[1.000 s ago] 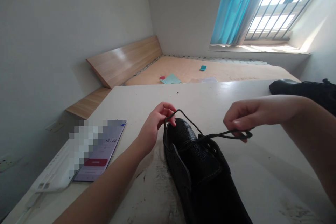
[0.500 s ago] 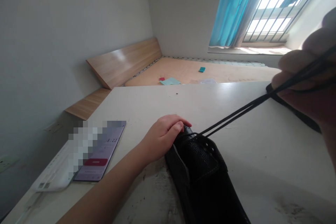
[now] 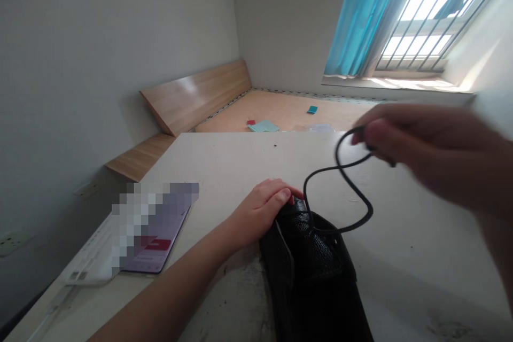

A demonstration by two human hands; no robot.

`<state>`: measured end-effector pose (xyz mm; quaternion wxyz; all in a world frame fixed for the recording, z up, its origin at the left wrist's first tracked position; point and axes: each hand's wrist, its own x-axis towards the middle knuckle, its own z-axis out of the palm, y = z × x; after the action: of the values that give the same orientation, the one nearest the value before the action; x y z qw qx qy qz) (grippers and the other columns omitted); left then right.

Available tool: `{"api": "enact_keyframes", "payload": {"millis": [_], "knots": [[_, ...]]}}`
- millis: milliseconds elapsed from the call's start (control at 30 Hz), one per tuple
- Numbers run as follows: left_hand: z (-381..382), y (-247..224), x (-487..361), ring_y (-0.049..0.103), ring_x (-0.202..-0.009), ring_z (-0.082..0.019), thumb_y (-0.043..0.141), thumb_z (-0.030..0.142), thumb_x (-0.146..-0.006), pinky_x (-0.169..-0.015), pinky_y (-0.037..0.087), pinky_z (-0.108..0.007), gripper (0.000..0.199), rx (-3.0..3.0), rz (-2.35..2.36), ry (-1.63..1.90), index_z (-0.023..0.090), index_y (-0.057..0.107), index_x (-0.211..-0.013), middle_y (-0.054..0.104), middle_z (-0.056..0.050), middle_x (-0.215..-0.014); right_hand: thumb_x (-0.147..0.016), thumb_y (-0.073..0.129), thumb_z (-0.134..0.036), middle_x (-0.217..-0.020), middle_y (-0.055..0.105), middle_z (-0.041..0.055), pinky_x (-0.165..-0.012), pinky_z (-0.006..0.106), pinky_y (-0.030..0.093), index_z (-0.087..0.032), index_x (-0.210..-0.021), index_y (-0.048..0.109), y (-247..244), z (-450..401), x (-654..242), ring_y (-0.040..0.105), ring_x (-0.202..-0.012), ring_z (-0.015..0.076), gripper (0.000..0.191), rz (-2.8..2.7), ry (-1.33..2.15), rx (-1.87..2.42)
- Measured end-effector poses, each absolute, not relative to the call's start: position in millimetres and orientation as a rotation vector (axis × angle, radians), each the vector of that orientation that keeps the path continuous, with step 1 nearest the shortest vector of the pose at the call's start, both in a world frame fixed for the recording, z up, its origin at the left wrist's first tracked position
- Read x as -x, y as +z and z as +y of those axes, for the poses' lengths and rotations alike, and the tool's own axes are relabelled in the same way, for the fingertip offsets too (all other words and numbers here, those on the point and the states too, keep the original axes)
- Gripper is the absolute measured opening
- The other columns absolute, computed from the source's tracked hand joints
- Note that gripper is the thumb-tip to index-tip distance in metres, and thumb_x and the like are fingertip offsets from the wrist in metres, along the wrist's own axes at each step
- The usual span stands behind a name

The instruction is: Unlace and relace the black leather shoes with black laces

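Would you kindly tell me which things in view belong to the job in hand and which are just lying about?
In hand:
black shoe, left hand on its toe
dark lace, held by right hand

Lying about:
phone on the table
teal item on the bed

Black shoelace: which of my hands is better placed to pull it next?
Probably your right hand: its fingers hold the black shoelace, which curves slackly from there to the black shoe. Your left hand is over the shoe's toe, seemingly steadying it, so freeing it could let the shoe shift.
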<state>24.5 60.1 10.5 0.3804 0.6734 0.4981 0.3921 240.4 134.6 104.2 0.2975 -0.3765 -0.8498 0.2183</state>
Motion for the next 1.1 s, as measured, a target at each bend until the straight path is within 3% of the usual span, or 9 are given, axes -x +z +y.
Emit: {"api": "enact_keyframes", "payload": {"millis": [67, 167, 367, 633, 767, 900, 967, 1033, 1100], "knots": [[63, 8, -24, 0.06, -0.091, -0.02, 0.038, 0.032, -0.096, -0.092, 0.047, -0.034, 0.036, -1.574, 1.313, 1.093, 0.018, 0.068, -0.11, 0.066, -0.005, -0.092, -0.09, 0.053, -0.058, -0.073, 0.059, 0.0055, -0.06, 0.036, 0.038, -0.022, -0.107, 0.064, 89, 146, -232, 0.054, -0.068, 0.0225, 0.042, -2.398, 0.301, 1.147], [68, 3, -21, 0.059, -0.089, -0.019, 0.039, 0.029, -0.093, -0.087, 0.048, -0.033, 0.035, -1.455, 1.414, 1.204, 0.016, 0.06, -0.118, 0.062, -0.005, -0.095, -0.09, 0.053, -0.048, -0.076, 0.055, 0.0048, -0.063, 0.035, 0.032, -0.021, -0.13, 0.049, 70, 167, -227, 0.048, -0.069, 0.0223, 0.049, -2.377, 0.161, 1.252], [68, 6, -17, 0.059, -0.091, -0.02, 0.04, 0.029, -0.093, -0.087, 0.047, -0.033, 0.034, -1.412, 1.482, 1.267, 0.015, 0.064, -0.112, 0.062, -0.007, -0.098, -0.09, 0.047, -0.029, -0.072, 0.043, -0.0023, -0.058, 0.029, 0.031, -0.024, -0.108, 0.049, 66, 164, -221, 0.037, -0.062, 0.0136, 0.019, -1.915, 1.523, 0.929], [54, 13, -23, 0.049, -0.121, -0.028, 0.06, 0.037, -0.085, -0.108, 0.035, -0.044, 0.04, -1.852, 1.435, 0.937, 0.018, 0.064, -0.12, 0.06, -0.01, -0.124, -0.088, 0.059, -0.023, -0.072, 0.046, -0.0028, -0.061, 0.026, 0.035, -0.023, -0.097, 0.052, 57, 130, -192, 0.042, -0.065, 0.0121, 0.011, -1.493, 1.961, 0.558], [51, 17, -22, 0.048, -0.121, -0.028, 0.064, 0.037, -0.083, -0.109, 0.033, -0.044, 0.024, -1.861, 1.418, 0.883, 0.02, 0.069, -0.1, 0.061, -0.009, -0.122, -0.086, 0.053, -0.018, -0.075, 0.043, -0.0023, -0.061, 0.027, 0.038, -0.025, -0.093, 0.05, 68, 155, -206, 0.044, -0.065, 0.0127, 0.009, -1.42, 1.56, 0.588], [52, 19, -22, 0.051, -0.115, -0.027, 0.066, 0.032, -0.08, -0.106, 0.034, -0.041, 0.012, -1.775, 1.343, 0.914, 0.02, 0.065, -0.08, 0.063, -0.007, -0.112, -0.093, 0.039, -0.027, -0.084, 0.055, 0.0028, -0.075, 0.036, 0.045, -0.025, -0.11, 0.049, 51, 199, -228, 0.054, -0.08, 0.0189, 0.02, -2.044, 0.544, 0.961], [55, 18, -22, 0.053, -0.111, -0.026, 0.067, 0.031, -0.078, -0.103, 0.035, -0.04, 0.012, -1.691, 1.307, 0.951, 0.019, 0.064, -0.077, 0.064, -0.007, -0.107, -0.089, 0.047, -0.031, -0.102, 0.063, 0.0092, -0.087, 0.046, 0.044, -0.024, -0.113, 0.055, 39, 215, -234, 0.056, -0.099, 0.0268, 0.026, -2.237, 0.369, 1.052], [57, 17, -22, 0.055, -0.1, -0.023, 0.066, 0.034, -0.079, -0.095, 0.038, -0.037, 0.016, -1.565, 1.304, 0.987, 0.019, 0.063, -0.077, 0.064, -0.005, -0.096, -0.085, 0.053, -0.033, -0.12, 0.06, 0.0137, -0.098, 0.055, 0.036, -0.023, -0.111, 0.06, 35, 219, -237, 0.047, -0.118, 0.0352, 0.029, -2.32, 0.315, 1.089], [59, 16, -21, 0.055, -0.086, -0.02, 0.062, 0.039, -0.083, -0.084, 0.04, -0.034, 0.021, -1.452, 1.328, 1.004, 0.019, 0.061, -0.078, 0.061, -0.002, -0.085, -0.087, 0.052, -0.039, -0.114, 0.062, 0.0143, -0.097, 0.055, 0.036, -0.021, -0.102, 0.065, 40, 212, -237, 0.048, -0.115, 0.0361, 0.027, -2.383, 0.271, 1.12]]}}
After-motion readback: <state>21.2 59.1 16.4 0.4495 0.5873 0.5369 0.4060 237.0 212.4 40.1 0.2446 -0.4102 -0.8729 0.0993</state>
